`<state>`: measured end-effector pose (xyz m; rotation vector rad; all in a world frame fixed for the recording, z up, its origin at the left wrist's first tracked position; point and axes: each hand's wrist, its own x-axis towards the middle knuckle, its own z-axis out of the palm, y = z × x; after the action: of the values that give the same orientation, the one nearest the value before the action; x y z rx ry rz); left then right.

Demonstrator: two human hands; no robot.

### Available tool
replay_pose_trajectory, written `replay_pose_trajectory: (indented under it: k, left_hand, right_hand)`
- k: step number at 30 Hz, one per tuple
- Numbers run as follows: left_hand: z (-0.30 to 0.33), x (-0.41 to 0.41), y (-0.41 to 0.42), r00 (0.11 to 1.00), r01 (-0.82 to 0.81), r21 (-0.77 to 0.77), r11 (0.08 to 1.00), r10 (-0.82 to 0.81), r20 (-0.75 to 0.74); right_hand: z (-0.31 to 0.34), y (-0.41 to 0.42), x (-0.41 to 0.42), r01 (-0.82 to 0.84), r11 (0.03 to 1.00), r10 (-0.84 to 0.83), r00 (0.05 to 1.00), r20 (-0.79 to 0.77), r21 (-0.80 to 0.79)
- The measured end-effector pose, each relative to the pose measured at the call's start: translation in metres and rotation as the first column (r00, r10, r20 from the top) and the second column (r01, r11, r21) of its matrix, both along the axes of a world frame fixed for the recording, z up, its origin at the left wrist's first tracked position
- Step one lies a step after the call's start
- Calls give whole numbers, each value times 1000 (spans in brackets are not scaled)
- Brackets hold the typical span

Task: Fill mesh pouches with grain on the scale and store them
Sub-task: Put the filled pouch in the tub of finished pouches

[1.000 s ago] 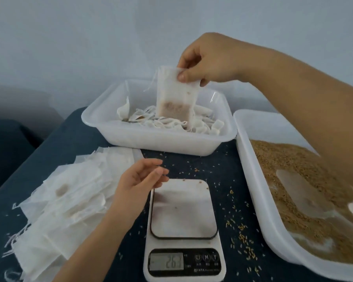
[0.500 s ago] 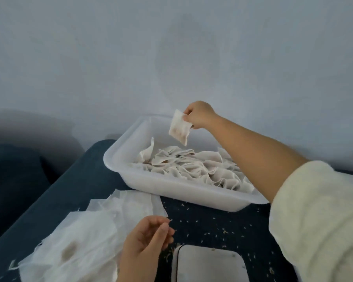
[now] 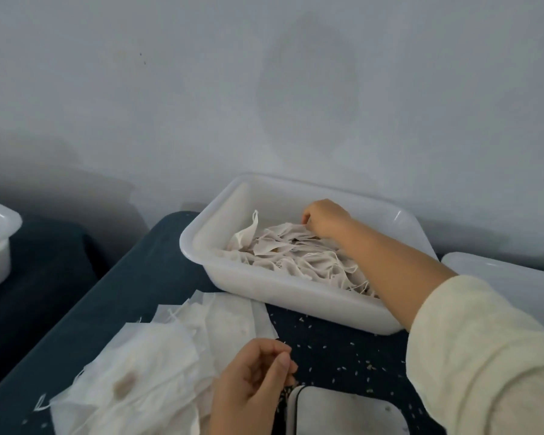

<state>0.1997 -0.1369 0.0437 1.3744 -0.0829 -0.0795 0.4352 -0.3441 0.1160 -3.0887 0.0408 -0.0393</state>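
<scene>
Right hand (image 3: pixel 324 219) lowered, pouch (image 3: pixel 291 230) in bin (image 3: pixel 264 287)

The storage tub (image 3: pixel 264 287) is white plastic, smooth with a faint sheen on its rim. The filled pouches (image 3: pixel 296 255) inside it are off-white woven mesh cloth, matt, with frayed string ends. The empty pouches (image 3: pixel 157 350) stacked on the tabletop (image 3: pixel 132 284) are thinner, semi-translucent white fabric, matt and creased. The tabletop is covered in dark blue material, matt, possibly cloth; the texture is not resolvable. The scale (image 3: pixel 343 416) platform is smooth and pale, apparently plastic. The sleeve (image 3: pixel 484 356) is cream knit, soft and fuzzy. The wall (image 3: pixel 264 89) is matt painted.
</scene>
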Motion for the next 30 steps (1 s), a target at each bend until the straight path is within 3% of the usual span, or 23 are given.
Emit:
replay_pose_trajectory:
  k: [10, 14, 16, 18, 20, 24, 27, 30]
  left_hand:
    - [9, -9, 7, 992, 7, 133, 991, -24, 123]
    - [16, -20, 7, 992, 30, 136, 990, -47, 119]
    - [24, -27, 6, 982, 63, 208, 976, -97, 161]
    - [30, -34, 12, 950, 19, 412, 911, -145, 277]
    - [35, -40, 26, 899, -130, 579, 805, -151, 412]
    - [24, -44, 74, 855, -390, 729, 563, -73, 514]
    - [11, -35, 110, 895, -409, 783, 468, 40, 444]
    - [7, -16, 132, 970, -244, 886, 393, 83, 230]
  right_hand:
    - [68, 39, -103, -218, 943, 169, 965, 200, 252]
    - [71, 62, -167, -321, 895, 271, 943, 195, 310]
    - [64, 72, -194, -353, 882, 317, 935, 161, 312]
    - [54, 81, -216, -376, 875, 356, 927, 120, 304]
    - [42, 88, -232, -364, 874, 365, 929, 60, 323]
    - [18, 102, -250, -340, 873, 381, 923, -52, 349]
    - [4, 117, -248, -308, 871, 364, 928, -81, 384]
    - [-9, 141, -239, -240, 855, 303, 950, -69, 460]
